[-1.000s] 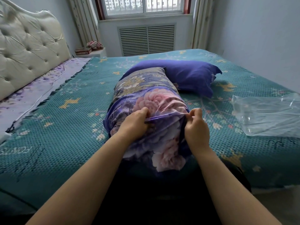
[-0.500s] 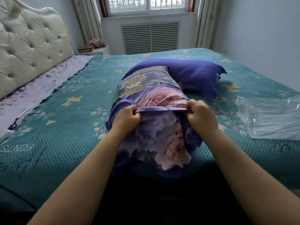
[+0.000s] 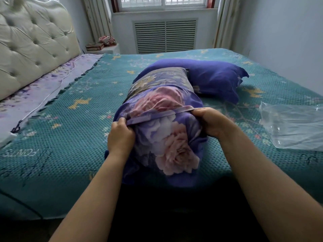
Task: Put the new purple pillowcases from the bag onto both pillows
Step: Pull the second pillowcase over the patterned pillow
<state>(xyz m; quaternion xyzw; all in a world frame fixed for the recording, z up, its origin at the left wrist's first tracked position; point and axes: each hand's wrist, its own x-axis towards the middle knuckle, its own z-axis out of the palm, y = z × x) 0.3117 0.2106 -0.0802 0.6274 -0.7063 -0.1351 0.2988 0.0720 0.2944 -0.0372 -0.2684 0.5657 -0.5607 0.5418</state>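
Purple floral pillowcase: both hands, left hand and right hand, pinch its open hem. Bare teal bedspread lies left of them. Since a second ago they've spread wider apart.

Faint embroidered lettering on teal bedspread — upside down, unreadable

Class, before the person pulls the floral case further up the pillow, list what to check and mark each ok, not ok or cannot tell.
1. Left hand grips the hem: ok.
2. Right hand grips the hem: ok.
3. Pillow fully covered: not ok, far end bare.
4. Hem level across: not ok, lower at the left.
5. Second pillow in purple: ok.
6. Bag empty: cannot tell.
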